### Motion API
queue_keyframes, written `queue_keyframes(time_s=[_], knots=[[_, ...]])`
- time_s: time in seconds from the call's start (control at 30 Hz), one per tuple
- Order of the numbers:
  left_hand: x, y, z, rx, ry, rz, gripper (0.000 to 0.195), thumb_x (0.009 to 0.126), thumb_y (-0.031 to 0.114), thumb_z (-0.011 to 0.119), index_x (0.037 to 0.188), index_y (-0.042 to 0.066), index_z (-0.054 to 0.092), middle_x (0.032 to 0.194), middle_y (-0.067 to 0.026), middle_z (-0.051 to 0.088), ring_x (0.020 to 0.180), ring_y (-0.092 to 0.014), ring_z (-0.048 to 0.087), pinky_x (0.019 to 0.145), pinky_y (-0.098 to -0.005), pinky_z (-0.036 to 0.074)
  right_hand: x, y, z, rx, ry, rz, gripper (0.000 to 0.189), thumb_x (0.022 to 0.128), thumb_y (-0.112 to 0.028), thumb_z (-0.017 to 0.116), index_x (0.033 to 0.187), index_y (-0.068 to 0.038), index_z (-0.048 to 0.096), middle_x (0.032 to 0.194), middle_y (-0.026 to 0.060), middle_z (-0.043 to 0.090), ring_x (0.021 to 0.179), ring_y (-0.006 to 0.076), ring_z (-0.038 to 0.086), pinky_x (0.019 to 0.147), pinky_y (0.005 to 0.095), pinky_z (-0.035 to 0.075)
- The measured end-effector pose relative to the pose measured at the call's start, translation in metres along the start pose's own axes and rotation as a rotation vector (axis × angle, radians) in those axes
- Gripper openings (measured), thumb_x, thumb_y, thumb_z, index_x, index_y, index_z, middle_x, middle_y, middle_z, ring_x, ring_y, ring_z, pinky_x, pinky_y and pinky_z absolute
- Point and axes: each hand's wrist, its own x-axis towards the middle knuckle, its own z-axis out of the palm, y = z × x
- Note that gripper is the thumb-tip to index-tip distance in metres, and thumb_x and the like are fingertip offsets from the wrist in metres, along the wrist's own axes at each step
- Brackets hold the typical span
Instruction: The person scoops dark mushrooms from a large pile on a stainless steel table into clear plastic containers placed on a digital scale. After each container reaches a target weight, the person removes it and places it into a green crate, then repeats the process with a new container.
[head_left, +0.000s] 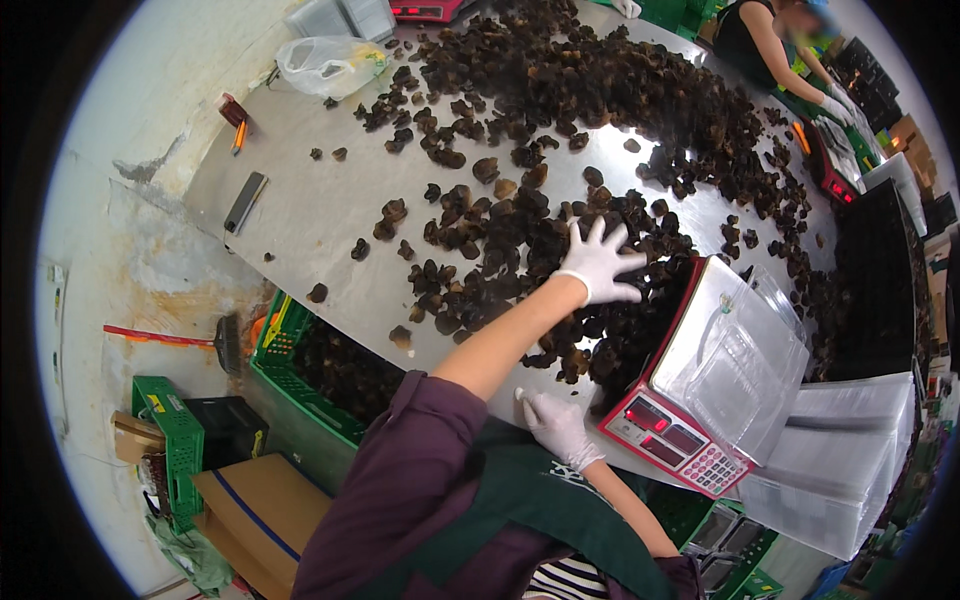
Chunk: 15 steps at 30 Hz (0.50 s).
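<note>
Dark, curled pieces that look like dried black fungus (510, 232) lie scattered and heaped on a metal table. My left hand (604, 262), in a white glove, reaches over the nearer heap with fingers spread and palm down; nothing shows in its grasp. At the near table edge, my right hand (559, 431), also gloved, is partly curled, and its palm side is hidden. Right of both hands stands a red digital scale (675, 450) with lit displays. A clear plastic container (727, 375) lies on its metal pan (780, 360).
Stacked clear plastic containers (832, 457) stand beside the scale. Under the table edge at left is a green crate (300, 390) of dark pieces. A plastic bag (330, 66) and a dark oblong object (246, 202) lie on the table. A co-worker (772, 52) stands at upper right.
</note>
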Motion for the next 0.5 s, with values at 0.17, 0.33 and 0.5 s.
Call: queue_keyframes(time_s=[0.17, 0.33, 0.5], knots=[[-0.054, 0.030, 0.004, -0.105, -0.240, 0.140, 0.054, 0.081, 0.054, 0.066, 0.128, 0.028, 0.062, 0.147, -0.0119, 0.041, 0.138, -0.038, 0.031, 0.106, -0.0601, 0.032, -0.002, 0.003, 0.001, 0.005, -0.004, 0.005, 0.011, 0.093, -0.019, 0.057, 0.094, -0.010, 0.062, 0.068, 0.0099, 0.059, 0.061, 0.0286, 0.063, 0.055, 0.0417, 0.050], [-0.102, 0.005, -0.042, -0.096, 0.116, 0.303, 0.039, 0.081, 0.031, 0.070, 0.119, 0.022, 0.065, 0.134, -0.0094, 0.053, 0.128, -0.032, 0.045, 0.104, -0.0486, 0.039, -0.001, 0.001, 0.001, 0.035, 0.024, 0.005, 0.011, 0.093, -0.020, 0.057, 0.092, -0.010, 0.062, 0.068, 0.0096, 0.059, 0.061, 0.0283, 0.063, 0.054, 0.0413, 0.049], [-0.094, -0.091, -0.069, 0.246, 0.380, -0.274, 0.025, 0.074, 0.021, 0.073, 0.098, 0.014, 0.069, 0.098, -0.0069, 0.063, 0.095, -0.027, 0.057, 0.081, -0.0393, 0.047, 0.000, 0.000, -0.001, 0.055, 0.054, 0.004, 0.010, 0.093, -0.019, 0.058, 0.090, -0.010, 0.061, 0.068, 0.0096, 0.060, 0.061, 0.0279, 0.063, 0.054, 0.0403, 0.049]])
